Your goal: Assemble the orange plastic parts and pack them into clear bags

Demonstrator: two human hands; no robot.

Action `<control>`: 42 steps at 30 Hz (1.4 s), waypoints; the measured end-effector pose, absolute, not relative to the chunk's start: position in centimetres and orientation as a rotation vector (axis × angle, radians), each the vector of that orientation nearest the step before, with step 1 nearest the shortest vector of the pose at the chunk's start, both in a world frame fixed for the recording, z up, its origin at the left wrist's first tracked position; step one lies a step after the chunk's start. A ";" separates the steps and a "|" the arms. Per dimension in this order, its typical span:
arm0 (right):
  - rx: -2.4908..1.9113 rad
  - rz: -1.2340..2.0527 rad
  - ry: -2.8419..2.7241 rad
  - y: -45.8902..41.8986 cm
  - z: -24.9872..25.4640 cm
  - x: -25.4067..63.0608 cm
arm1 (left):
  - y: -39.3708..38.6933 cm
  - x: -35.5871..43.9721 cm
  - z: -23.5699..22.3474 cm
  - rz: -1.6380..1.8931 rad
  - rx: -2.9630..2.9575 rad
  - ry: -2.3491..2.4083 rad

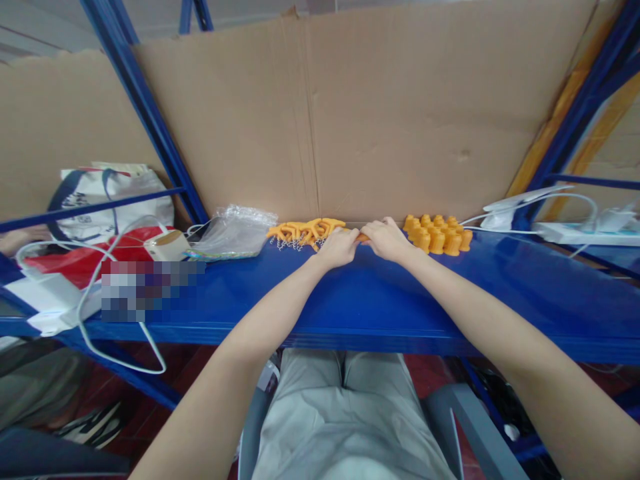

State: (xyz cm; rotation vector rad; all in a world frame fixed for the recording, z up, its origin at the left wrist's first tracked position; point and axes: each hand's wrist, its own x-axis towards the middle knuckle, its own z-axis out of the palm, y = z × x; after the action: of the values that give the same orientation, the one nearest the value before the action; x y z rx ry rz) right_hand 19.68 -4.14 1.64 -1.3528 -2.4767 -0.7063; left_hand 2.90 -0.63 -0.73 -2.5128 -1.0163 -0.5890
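My left hand and my right hand are close together over the back of the blue shelf, fingers closed. Between them shows a small orange piece, gripped from both sides; the fingers cover most of it, so its full shape is hidden. Just left of my left hand lies a pile of orange-yellow curved pieces with small metal chains. Right of my right hand, several orange-yellow knobbed pieces stand upright in a tight group.
A clear plastic bag lies left of the chained pile. Farther left are a red bag, a white tote bag and white cables with plugs. A power strip sits at right. Cardboard walls the back.
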 end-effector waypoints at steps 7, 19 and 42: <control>-1.331 -0.789 -2.445 -4.0 2.2 19.4 | -0.5 2.9 -0.1 -0.663 -2.527 -1.113; -1.206 -0.802 -2.436 -4.0 2.1 19.8 | 0.8 2.3 0.7 -1.022 -2.858 -1.263; -1.803 -0.561 -2.412 -4.4 2.1 20.0 | -3.9 4.7 0.4 -0.423 -2.444 -0.736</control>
State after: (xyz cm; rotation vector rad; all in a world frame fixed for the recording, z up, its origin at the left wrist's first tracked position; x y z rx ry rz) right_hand 19.96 -4.44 2.07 -1.8032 -2.4116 -0.5607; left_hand 4.72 -3.88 0.43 -2.4440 -0.7359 -0.4232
